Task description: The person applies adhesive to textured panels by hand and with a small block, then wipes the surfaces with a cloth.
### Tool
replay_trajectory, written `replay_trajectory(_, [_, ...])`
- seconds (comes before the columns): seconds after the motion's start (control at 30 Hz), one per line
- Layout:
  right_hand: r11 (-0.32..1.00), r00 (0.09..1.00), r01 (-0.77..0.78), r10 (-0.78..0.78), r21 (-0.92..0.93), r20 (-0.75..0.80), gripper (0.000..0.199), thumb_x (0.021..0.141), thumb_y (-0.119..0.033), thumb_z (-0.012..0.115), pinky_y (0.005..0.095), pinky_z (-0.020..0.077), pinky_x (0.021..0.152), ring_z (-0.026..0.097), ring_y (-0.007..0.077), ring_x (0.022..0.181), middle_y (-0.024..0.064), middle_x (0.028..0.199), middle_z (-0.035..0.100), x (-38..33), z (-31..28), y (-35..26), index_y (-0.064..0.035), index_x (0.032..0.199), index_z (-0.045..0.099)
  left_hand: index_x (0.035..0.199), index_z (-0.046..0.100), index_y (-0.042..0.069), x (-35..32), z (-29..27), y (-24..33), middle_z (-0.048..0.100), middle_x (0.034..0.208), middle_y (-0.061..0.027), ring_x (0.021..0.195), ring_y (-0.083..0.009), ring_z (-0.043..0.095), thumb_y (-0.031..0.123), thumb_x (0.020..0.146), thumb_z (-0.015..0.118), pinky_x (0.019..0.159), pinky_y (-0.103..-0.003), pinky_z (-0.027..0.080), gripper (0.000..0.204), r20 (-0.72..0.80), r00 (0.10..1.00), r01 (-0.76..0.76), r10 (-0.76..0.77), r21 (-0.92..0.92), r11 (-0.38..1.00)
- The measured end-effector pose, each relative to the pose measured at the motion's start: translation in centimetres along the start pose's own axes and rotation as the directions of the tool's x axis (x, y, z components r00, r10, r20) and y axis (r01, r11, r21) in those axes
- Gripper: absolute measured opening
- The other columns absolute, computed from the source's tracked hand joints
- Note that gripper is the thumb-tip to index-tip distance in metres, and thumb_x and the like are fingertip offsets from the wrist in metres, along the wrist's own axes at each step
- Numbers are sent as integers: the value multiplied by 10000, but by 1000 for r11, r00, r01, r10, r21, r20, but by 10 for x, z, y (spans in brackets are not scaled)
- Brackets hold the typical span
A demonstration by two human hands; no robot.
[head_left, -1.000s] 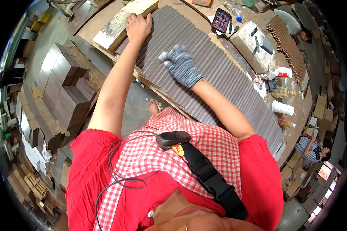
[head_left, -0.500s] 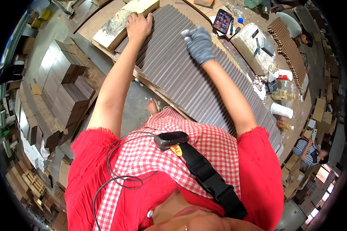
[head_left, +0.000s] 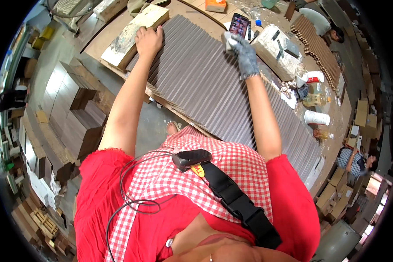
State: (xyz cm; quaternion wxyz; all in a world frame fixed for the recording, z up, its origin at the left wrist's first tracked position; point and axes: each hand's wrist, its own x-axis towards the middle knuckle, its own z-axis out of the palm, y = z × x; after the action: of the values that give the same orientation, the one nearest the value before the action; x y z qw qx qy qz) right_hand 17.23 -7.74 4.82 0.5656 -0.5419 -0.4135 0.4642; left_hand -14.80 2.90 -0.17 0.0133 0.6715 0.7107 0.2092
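A wide row of grey-brown wood-look strips (head_left: 196, 74), packed side by side, lies across the workbench. My bare left hand (head_left: 149, 40) is at its far left end, bent over the edge of a pale, stained wooden block (head_left: 131, 32), with the thumb near the strip ends. In a grey work glove, my right hand (head_left: 245, 56) is over the far right edge of the row, close to a phone (head_left: 239, 24). Its fingers are closed around a small whitish thing (head_left: 228, 41), whose kind I cannot make out.
A plastic-wrapped block (head_left: 277, 50) stands right of the row. Beyond it are stacked brown strips (head_left: 315, 46), a white cup (head_left: 317, 117) and bottles (head_left: 315, 100). Stacked boards (head_left: 70, 100) fill the left side. Other people work at the right.
My right hand has moved right and slightly outward from over the strips to their far right edge, near the phone. My left hand stays on the wooden block; the view has shifted a little.
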Motion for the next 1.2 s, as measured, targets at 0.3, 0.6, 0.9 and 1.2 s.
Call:
replay_trajectory(0.3, [766,903,-33,298,641,-309,363,917,-204,665,465,612,765,670,300,978,150,1118,671,-139,-145,19,-7,1217,609,1123,694,-24,4,5,-4,583,1213,-257,1166,-418,533,533,988,407,996,-515,413,641,-35,995,-89,93,103,991])
replay_trajectory(0.6, [974,513,40,172,224,-841,295,923,-244,669,354,584,659,671,259,843,121,1031,655,-257,-253,23,-26,1122,656,1202,665,-3,2,4,-3,529,1290,-280,1224,-447,473,543,1002,377,1038,-538,370,649,29,995,-101,100,31,994])
replay_trajectory(0.9, [519,809,492,24,699,-587,402,1044,-295,471,439,576,821,649,347,1009,214,1230,644,-302,-285,64,29,1264,556,1201,662,0,6,11,-10,514,1291,-293,1217,-452,469,546,999,379,1027,-554,371,648,60,990,-127,125,35,991])
replay_trajectory(1.2, [539,761,523,54,660,-646,357,1034,-260,482,461,587,817,637,349,996,209,1187,642,-294,-287,72,20,1239,567,1211,660,18,11,15,-14,512,1285,-294,1219,-450,470,561,984,387,1011,-561,378,649,63,987,-151,148,46,987])
